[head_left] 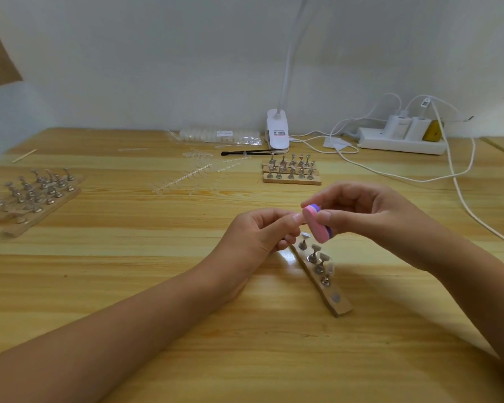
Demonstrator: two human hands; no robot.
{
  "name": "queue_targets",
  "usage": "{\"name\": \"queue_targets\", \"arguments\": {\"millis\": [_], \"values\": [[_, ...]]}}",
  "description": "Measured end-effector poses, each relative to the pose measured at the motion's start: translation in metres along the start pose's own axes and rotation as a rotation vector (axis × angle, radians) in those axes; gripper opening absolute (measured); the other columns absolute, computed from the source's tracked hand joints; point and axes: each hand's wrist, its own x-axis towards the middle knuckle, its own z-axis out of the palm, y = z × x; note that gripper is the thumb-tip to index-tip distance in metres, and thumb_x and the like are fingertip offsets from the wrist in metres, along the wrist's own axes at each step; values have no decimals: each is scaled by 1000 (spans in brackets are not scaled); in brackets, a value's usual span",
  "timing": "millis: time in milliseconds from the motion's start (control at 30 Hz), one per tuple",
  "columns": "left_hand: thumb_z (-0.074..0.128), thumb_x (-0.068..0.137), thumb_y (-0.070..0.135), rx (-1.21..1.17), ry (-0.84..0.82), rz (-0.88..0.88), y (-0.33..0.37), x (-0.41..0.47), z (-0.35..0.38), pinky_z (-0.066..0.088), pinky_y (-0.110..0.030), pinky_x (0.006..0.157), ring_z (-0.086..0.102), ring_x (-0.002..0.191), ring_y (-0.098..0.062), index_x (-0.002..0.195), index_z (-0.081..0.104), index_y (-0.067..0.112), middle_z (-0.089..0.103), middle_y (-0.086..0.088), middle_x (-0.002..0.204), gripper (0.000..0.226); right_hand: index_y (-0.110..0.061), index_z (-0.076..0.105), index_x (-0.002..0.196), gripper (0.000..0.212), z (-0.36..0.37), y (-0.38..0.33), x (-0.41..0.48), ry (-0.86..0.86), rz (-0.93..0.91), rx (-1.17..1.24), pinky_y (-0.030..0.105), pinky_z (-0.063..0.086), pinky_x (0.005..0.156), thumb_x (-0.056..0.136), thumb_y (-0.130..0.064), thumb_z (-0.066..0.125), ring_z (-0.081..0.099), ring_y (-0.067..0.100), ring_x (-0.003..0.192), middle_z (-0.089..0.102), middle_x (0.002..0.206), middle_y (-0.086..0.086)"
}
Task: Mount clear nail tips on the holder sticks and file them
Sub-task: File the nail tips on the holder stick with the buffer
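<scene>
While both forearms reach in from the near edge of the bench (pixel 157 286), the hands meet just above a wooden strip (pixel 339 305) that lies slantwise on the wood. Four metal holder sticks (pixel 313 254) stand upright along this strip, and its nearest spot is bare. The left hand (pixel 259 234) has its fingers curled in, thumb and forefinger pinching a small piece (pixel 298 218) too hidden to name. The right hand (pixel 358 210) holds a pink and purple file block (pixel 314 225) between thumb and fingers, with the block's pink face touching the left fingertips.

Farther back, rows of clear nail tips (pixel 186 177) still joined on their runners lie spread in the middle of the bench. To their right sit three more wooden strips (pixel 291 179) side by side, each filled with sticks. Off to the left, a blurred cluster of stands (pixel 32 193) rests on further strips. Behind these lie a black brush (pixel 245 153), a clear bag of tips (pixel 218 136) and a thin wooden stick (pixel 24 155). At the wall stand a white clip lamp (pixel 278 132) and a power strip (pixel 402 142) with white cables (pixel 457 181) trailing rightward.
</scene>
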Motion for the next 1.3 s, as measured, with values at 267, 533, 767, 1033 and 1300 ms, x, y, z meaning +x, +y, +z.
{"name": "queue_targets", "arguments": {"millis": [267,533,767,1033,1300], "values": [[77,72,45,13,12,-13,1,1,1,48,-14,66,56,66,-3,88,77,19,65,11,70,31,-12,72,106,31,-1,0,0,2,-14,-27,17,54,72,78,-25,69,71,14,83,75,94,6],[77,70,45,-38,12,-31,2,2,0,48,-15,67,52,62,-2,76,79,24,59,11,66,23,-7,69,102,32,5,0,0,24,-51,9,21,56,70,77,-26,71,71,17,79,73,89,7],[75,58,50,-73,45,-21,2,3,0,47,-15,65,50,61,-5,72,72,19,57,8,64,34,-8,63,99,36,16,5,1,88,-69,58,27,59,73,74,-31,72,72,19,81,74,89,6],[72,65,41,-51,9,-17,3,0,3,48,-13,64,51,60,-3,83,79,18,58,12,64,30,-9,65,96,27,8,4,3,147,-95,127,26,58,72,75,-25,71,69,15,77,72,83,0],[70,69,45,18,1,24,0,0,1,46,-15,66,53,63,-2,93,75,14,60,12,67,39,-9,66,97,29,17,5,3,169,-114,97,20,55,69,75,-28,71,68,12,74,72,82,-1]]}}
